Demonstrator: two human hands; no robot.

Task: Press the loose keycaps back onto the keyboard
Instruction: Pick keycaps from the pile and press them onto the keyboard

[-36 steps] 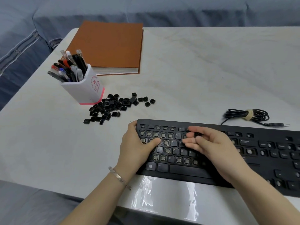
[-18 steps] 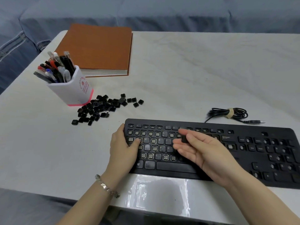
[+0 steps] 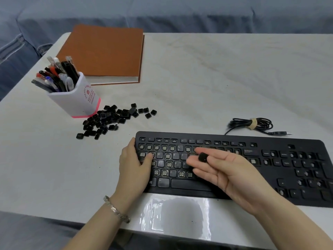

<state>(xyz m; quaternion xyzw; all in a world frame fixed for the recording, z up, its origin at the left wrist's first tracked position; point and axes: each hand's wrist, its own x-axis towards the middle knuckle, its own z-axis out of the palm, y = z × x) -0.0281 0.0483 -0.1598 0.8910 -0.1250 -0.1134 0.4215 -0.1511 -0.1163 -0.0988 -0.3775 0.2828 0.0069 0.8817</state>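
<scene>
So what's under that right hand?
The middle rows of the keyboard. The right hand, pinching a keycap, covers the keys there, so whether those are capped cannot be seen. Left of it, several bare sockets show.

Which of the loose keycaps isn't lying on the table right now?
The keycap pinched in the right hand above the keyboard; the rest lie in the pile by the pen cup.
</scene>
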